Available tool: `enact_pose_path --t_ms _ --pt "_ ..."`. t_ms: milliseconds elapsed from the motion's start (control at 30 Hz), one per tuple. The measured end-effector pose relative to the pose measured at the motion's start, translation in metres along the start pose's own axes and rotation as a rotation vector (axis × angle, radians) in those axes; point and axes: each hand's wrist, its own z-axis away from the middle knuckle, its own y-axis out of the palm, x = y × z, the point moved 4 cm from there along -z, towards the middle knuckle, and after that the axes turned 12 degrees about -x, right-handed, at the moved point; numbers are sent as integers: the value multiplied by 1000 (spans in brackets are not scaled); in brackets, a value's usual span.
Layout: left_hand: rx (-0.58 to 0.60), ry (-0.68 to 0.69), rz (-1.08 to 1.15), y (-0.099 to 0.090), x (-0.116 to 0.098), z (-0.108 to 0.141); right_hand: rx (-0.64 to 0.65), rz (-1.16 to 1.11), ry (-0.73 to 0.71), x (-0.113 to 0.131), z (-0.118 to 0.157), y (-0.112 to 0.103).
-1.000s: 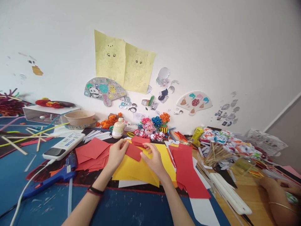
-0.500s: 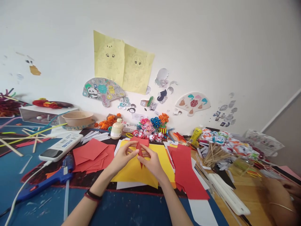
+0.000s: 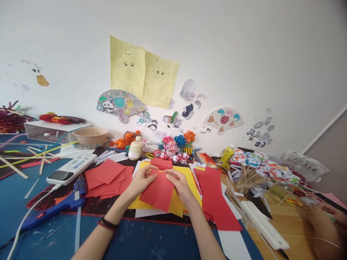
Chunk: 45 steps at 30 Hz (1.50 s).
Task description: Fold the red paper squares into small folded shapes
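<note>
Between my two hands is a square of red paper (image 3: 158,191), its face turned toward me above the yellow sheets (image 3: 189,180). My left hand (image 3: 143,179) pinches its upper left edge with thumb and fingers. My right hand (image 3: 179,183) grips the upper right edge the same way. Just behind the held sheet lies a small stack of red paper (image 3: 161,163). To the left rests a loose pile of red paper squares (image 3: 108,173), and to the right several longer red sheets (image 3: 217,195) overlap.
A blue glue gun (image 3: 54,206) and a white power strip (image 3: 72,168) lie at left. A glue bottle (image 3: 135,148) stands behind the paper. Another white power strip (image 3: 264,224) is at right, near another person's hand (image 3: 325,216). Wooden sticks (image 3: 248,177) lie bunched behind it.
The red paper, seen narrow and nearly edge-on before, now shows its broad face toward me. My hands stay in about the same place, and the other person's hand has shifted slightly.
</note>
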Motion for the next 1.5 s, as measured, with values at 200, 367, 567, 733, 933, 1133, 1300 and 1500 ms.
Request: enact_pose_path --t_ms 200,367,567,733,933,1133,1300,1500 --pt "-11 142 -169 3 1 0 77 -15 58 -5 -2 1" --pt "-24 98 -182 3 4 -1 93 87 5 -7 -1 2" --pt "60 105 -147 5 1 0 129 120 -47 -4 0 4" --pt "63 98 -164 5 5 -1 124 193 -83 0 1 4" --pt "89 140 -195 8 4 0 126 189 -102 3 1 7" --pt "10 201 -123 10 -5 3 -32 78 -95 -3 0 8" --pt "-19 137 -29 7 -3 2 -44 89 -112 -2 -1 6" --pt "-129 3 -134 2 36 -9 -87 253 -131 -25 -12 -5"
